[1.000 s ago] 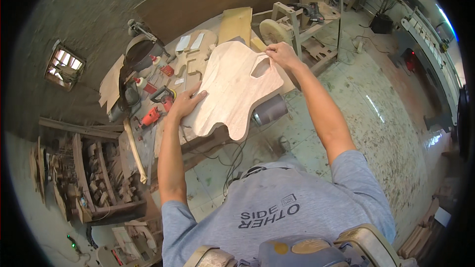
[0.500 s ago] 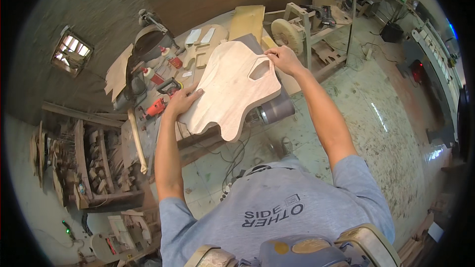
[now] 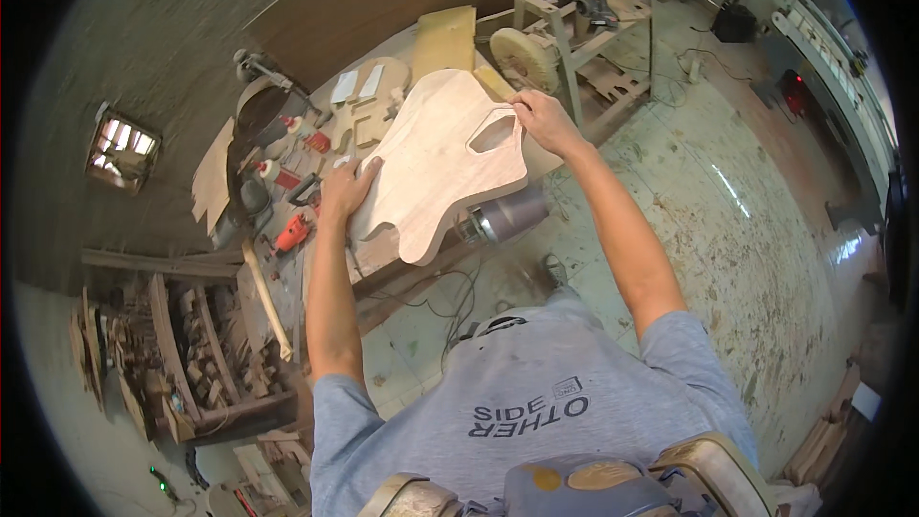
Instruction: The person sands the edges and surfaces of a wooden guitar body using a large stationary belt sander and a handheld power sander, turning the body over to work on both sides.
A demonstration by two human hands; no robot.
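Note:
A pale wooden guitar body [image 3: 431, 153] with a curvy outline and an oval cutout is held out in front of me. My left hand [image 3: 347, 190] grips its left edge, thumb on the upper face. At the far right corner my right hand [image 3: 544, 120] is closed on the rim beside the cutout, the fingertips partly hidden. Beneath the near right edge a sanding roller [image 3: 512, 213] with a grey-brown surface sticks out; the body covers the rest of it. Whether wood and roller touch, I cannot tell.
Left of the body, the workbench carries a red power tool [image 3: 291, 233], a red-and-white glue bottle [image 3: 278, 174] and wooden templates [image 3: 366, 124]. A wooden stand with a round wheel [image 3: 523, 59] is at the back. Wood offcuts [image 3: 215, 354] fill a rack at lower left; cables hang below the bench.
My view has turned slightly, so the bench and surroundings sit further left. Both hands keep hold of the guitar body, which appears slightly shifted and tilted differently over the roller.

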